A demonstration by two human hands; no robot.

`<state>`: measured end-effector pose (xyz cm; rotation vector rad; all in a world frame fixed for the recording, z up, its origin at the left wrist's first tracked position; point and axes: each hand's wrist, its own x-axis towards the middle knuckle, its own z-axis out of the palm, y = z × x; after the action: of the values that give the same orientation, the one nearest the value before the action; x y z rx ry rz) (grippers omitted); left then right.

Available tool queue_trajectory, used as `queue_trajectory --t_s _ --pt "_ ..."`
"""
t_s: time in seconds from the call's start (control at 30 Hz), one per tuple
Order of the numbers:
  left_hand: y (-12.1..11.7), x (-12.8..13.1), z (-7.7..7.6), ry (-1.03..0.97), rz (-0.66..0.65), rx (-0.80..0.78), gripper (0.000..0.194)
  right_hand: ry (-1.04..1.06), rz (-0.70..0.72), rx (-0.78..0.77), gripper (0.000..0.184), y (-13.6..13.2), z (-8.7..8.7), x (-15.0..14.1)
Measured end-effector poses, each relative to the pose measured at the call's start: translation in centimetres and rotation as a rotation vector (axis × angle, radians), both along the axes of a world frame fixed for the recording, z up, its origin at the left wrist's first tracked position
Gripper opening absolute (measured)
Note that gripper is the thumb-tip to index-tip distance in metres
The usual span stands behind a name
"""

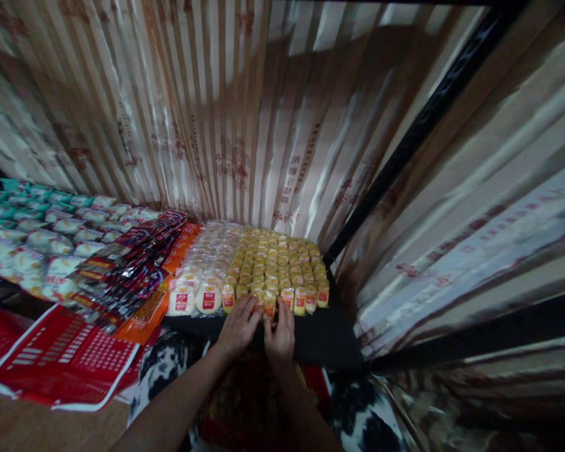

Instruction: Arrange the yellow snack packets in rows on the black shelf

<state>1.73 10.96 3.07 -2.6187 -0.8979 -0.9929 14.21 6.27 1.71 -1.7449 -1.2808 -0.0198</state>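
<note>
Small yellow snack packs in clear wrappers with red-orange labels stand in tight rows on a black surface. At the front row, my left hand has its fingers bent against the packs. My right hand is close beside it, thumb and fingers around the front of one yellow pack. That pack sits between both hands' fingertips, which partly cover it. Left of these rows are round white wrapped cakes with red labels, in rows of their own.
Dark red-black snack packets lie in a heap over orange packets. White and green bags fill the far left. A red printed bag hangs in front. Behind are striped sheeting and a black post. The black surface's edge is near.
</note>
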Motion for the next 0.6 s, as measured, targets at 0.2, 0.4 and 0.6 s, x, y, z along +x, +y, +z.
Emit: queue_trajectory --t_s 0.2,0.4,0.6 --pt "0.0 0.0 0.0 0.01 0.027 -0.01 0.028 -0.035 -0.016 -0.063 0.055 0.0 0.0 -0.1" --pt "-1.4 -0.1 -0.6 -0.103 0.056 -0.017 0.032 -0.031 -0.015 -0.087 0.057 -0.1 0.5 -0.2" --pt "-3.6 -1.2 -1.2 -0.218 0.244 -0.148 0.05 -0.026 -0.03 -0.078 0.055 -0.1 0.4 -0.3"
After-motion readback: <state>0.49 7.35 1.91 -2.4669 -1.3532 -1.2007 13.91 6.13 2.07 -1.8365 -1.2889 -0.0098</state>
